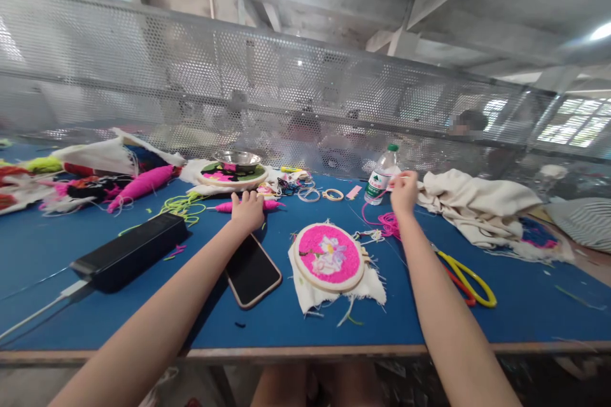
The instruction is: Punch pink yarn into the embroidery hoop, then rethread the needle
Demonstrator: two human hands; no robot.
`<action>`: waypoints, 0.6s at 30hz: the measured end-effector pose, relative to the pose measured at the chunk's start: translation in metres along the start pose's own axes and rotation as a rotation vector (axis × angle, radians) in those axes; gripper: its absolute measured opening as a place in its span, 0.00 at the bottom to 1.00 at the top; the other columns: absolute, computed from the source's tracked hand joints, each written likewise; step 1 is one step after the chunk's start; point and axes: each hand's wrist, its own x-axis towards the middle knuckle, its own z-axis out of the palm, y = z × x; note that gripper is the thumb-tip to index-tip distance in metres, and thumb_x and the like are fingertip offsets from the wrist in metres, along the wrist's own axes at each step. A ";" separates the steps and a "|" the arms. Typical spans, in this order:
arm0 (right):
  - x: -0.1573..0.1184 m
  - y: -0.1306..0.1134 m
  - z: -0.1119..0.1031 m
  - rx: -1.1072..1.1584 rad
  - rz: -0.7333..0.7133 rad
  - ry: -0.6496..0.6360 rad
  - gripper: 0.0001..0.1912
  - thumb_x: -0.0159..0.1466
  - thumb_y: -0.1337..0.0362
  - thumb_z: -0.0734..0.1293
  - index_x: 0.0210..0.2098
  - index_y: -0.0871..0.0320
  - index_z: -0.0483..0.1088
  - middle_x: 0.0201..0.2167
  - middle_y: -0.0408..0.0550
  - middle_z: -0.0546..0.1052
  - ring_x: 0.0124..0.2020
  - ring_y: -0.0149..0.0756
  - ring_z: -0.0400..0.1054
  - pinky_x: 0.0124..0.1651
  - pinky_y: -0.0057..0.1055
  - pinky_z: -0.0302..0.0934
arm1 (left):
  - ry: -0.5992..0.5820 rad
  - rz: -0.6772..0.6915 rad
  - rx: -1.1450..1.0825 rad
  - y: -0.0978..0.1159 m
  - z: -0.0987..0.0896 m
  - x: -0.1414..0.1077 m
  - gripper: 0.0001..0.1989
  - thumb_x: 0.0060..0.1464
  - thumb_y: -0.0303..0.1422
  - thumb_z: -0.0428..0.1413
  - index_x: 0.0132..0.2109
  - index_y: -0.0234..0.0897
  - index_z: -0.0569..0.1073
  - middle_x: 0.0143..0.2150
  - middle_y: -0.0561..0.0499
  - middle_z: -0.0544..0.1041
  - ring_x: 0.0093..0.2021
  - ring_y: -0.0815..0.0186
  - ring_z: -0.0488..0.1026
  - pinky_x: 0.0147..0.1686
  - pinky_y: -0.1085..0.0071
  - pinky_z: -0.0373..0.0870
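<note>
My left hand (247, 211) reaches over a pink bundle of wound yarn (272, 205), its fingers curled over the middle. Beside the water bottle (377, 179), my right hand (403, 192) is raised in a pinch on a pink yarn strand. That strand runs down to a loose pile of pink yarn (389, 224) on the table. Between my forearms lies an embroidery hoop (329, 257) with a white flower on pink, its cloth edges frayed. A phone (252, 272) rests face up under my left wrist.
The blue table (353, 331) carries a black power bank (131, 249) with a white cable, scissors (470, 280) by my right forearm, and cream cloth (477, 200). A second hoop (233, 177) holds a metal bowl (237, 158). Behind stands a perforated metal screen (286, 76).
</note>
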 end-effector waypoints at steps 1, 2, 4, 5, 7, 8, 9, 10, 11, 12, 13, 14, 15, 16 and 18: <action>0.002 0.009 -0.010 -0.010 0.019 0.052 0.24 0.70 0.65 0.40 0.60 0.66 0.49 0.52 0.66 0.72 0.49 0.40 0.67 0.44 0.32 0.56 | -0.002 0.000 0.002 0.000 0.000 0.000 0.22 0.55 0.28 0.46 0.56 0.31 0.68 0.58 0.33 0.66 0.60 0.47 0.58 0.58 0.44 0.47; 0.002 0.017 -0.016 -0.024 0.029 0.095 0.25 0.70 0.65 0.39 0.61 0.66 0.49 0.53 0.67 0.70 0.50 0.41 0.66 0.45 0.34 0.56 | -0.005 -0.001 0.004 0.000 0.000 0.000 0.22 0.55 0.28 0.46 0.56 0.32 0.68 0.58 0.34 0.66 0.60 0.47 0.58 0.58 0.44 0.47; 0.002 0.024 -0.017 -0.056 0.014 0.107 0.24 0.70 0.63 0.44 0.59 0.63 0.56 0.54 0.64 0.71 0.52 0.43 0.65 0.47 0.34 0.55 | -0.010 -0.003 0.008 0.000 0.000 0.001 0.21 0.55 0.28 0.46 0.56 0.33 0.68 0.58 0.34 0.66 0.60 0.47 0.59 0.58 0.44 0.48; 0.002 0.024 -0.012 -0.073 -0.004 0.079 0.21 0.70 0.62 0.48 0.56 0.61 0.62 0.53 0.61 0.72 0.52 0.43 0.65 0.47 0.34 0.55 | -0.012 -0.003 0.010 -0.001 0.000 0.001 0.21 0.55 0.28 0.47 0.56 0.33 0.68 0.58 0.34 0.67 0.60 0.47 0.59 0.58 0.44 0.48; 0.001 0.020 0.005 -0.105 -0.052 -0.033 0.15 0.67 0.62 0.57 0.47 0.58 0.72 0.47 0.55 0.77 0.47 0.42 0.68 0.45 0.32 0.56 | -0.011 -0.002 0.015 -0.001 0.000 0.001 0.22 0.54 0.28 0.47 0.56 0.33 0.68 0.59 0.33 0.66 0.60 0.46 0.58 0.58 0.44 0.48; 0.001 0.016 0.016 -0.121 -0.074 -0.100 0.13 0.65 0.62 0.61 0.43 0.57 0.75 0.44 0.53 0.78 0.45 0.41 0.70 0.43 0.31 0.57 | -0.011 -0.001 0.018 -0.002 0.000 0.002 0.22 0.54 0.28 0.47 0.56 0.33 0.68 0.59 0.33 0.66 0.61 0.46 0.58 0.58 0.44 0.48; 0.000 0.011 0.027 -0.135 -0.093 -0.160 0.11 0.64 0.62 0.64 0.41 0.56 0.76 0.42 0.51 0.79 0.43 0.40 0.71 0.43 0.30 0.58 | -0.011 0.001 0.022 -0.002 0.000 0.002 0.22 0.55 0.29 0.47 0.57 0.33 0.68 0.59 0.33 0.66 0.61 0.46 0.58 0.58 0.44 0.48; -0.001 0.007 0.037 -0.150 -0.107 -0.215 0.09 0.62 0.63 0.65 0.39 0.55 0.77 0.40 0.50 0.80 0.42 0.39 0.71 0.43 0.29 0.58 | -0.012 0.004 0.026 -0.003 0.000 0.002 0.22 0.55 0.29 0.47 0.57 0.32 0.67 0.60 0.33 0.65 0.61 0.46 0.58 0.58 0.44 0.48; -0.002 0.003 0.047 -0.164 -0.116 -0.264 0.08 0.62 0.63 0.66 0.38 0.55 0.78 0.38 0.49 0.80 0.41 0.38 0.72 0.42 0.28 0.59 | -0.014 0.006 0.031 -0.003 0.000 0.002 0.22 0.55 0.29 0.47 0.57 0.32 0.67 0.59 0.33 0.66 0.60 0.46 0.58 0.57 0.44 0.49; -0.003 0.000 0.055 -0.181 -0.119 -0.309 0.08 0.61 0.62 0.68 0.36 0.55 0.79 0.37 0.49 0.80 0.39 0.37 0.73 0.41 0.28 0.60 | -0.017 0.007 0.036 -0.003 0.000 0.002 0.22 0.55 0.30 0.47 0.57 0.32 0.67 0.59 0.33 0.66 0.60 0.46 0.58 0.57 0.44 0.49; -0.005 -0.003 0.062 -0.198 -0.118 -0.348 0.08 0.60 0.61 0.69 0.34 0.56 0.79 0.35 0.50 0.80 0.38 0.38 0.73 0.41 0.28 0.60 | -0.021 0.007 0.041 -0.003 0.000 0.003 0.22 0.55 0.30 0.47 0.56 0.32 0.67 0.59 0.33 0.66 0.60 0.46 0.59 0.57 0.45 0.50; -0.008 -0.006 0.067 -0.218 -0.113 -0.378 0.08 0.59 0.60 0.70 0.33 0.58 0.79 0.34 0.52 0.80 0.38 0.39 0.73 0.40 0.28 0.61 | -0.024 0.007 0.046 -0.004 0.001 0.003 0.22 0.55 0.30 0.47 0.56 0.32 0.67 0.59 0.33 0.66 0.60 0.46 0.59 0.56 0.45 0.51; -0.010 -0.008 0.072 -0.238 -0.105 -0.399 0.09 0.59 0.59 0.70 0.32 0.59 0.79 0.34 0.54 0.80 0.38 0.40 0.74 0.40 0.29 0.62 | -0.026 0.008 0.050 -0.004 0.001 0.003 0.22 0.55 0.30 0.47 0.56 0.32 0.67 0.59 0.33 0.66 0.60 0.46 0.59 0.56 0.45 0.51; -0.012 -0.010 0.076 -0.256 -0.097 -0.410 0.10 0.59 0.58 0.71 0.32 0.60 0.79 0.35 0.56 0.80 0.39 0.41 0.74 0.41 0.29 0.62 | -0.027 0.009 0.054 -0.004 0.001 0.003 0.22 0.55 0.31 0.47 0.56 0.32 0.67 0.59 0.33 0.66 0.60 0.46 0.59 0.56 0.45 0.51; -0.017 -0.014 0.081 -0.286 -0.082 -0.410 0.10 0.60 0.60 0.69 0.34 0.61 0.78 0.38 0.59 0.80 0.41 0.43 0.74 0.42 0.31 0.63 | -0.029 0.012 0.060 -0.004 0.001 0.004 0.22 0.55 0.31 0.47 0.56 0.31 0.67 0.59 0.33 0.66 0.60 0.46 0.59 0.56 0.44 0.51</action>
